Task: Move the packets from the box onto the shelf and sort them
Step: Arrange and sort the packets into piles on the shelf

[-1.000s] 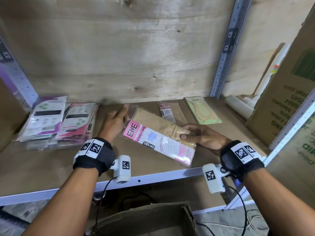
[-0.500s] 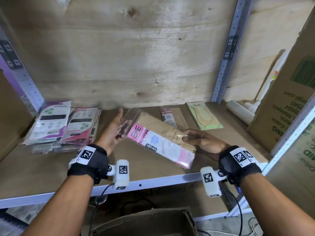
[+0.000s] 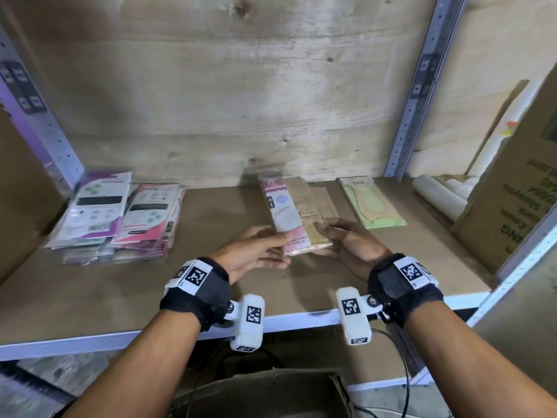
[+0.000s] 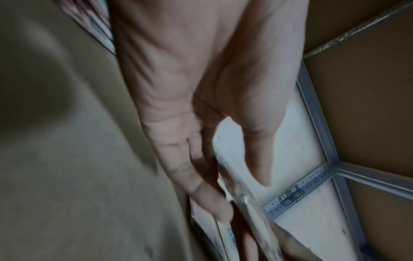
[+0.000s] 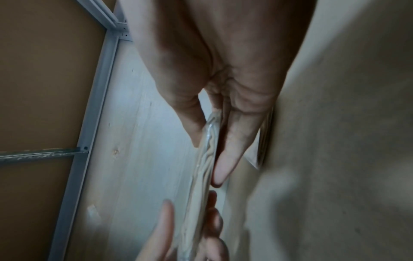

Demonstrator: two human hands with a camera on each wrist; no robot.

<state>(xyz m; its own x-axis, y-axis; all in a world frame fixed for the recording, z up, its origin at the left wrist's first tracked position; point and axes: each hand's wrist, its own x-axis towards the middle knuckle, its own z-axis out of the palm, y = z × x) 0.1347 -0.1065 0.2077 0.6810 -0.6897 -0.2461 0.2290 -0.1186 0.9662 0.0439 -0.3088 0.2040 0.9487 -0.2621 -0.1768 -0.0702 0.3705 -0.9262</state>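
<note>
Pink-and-tan packet (image 3: 294, 215) lengthwise at mid-shelf (image 3: 211, 224), marked "ENE"; near end pinched by left hand (image 3: 256, 251) and right hand (image 3: 349, 245), thumbs above, fingers beneath; bare board to left; green "ENE" packet (image 3: 372, 203) right; stacked packets (image 3: 117, 218) far left; box (image 3: 271, 393) below.

The cardboard box (image 3: 262, 393) is cut off by the head view's bottom edge, its contents unseen; small print on the stacked packets (image 3: 120, 218) is unreadable.
</note>
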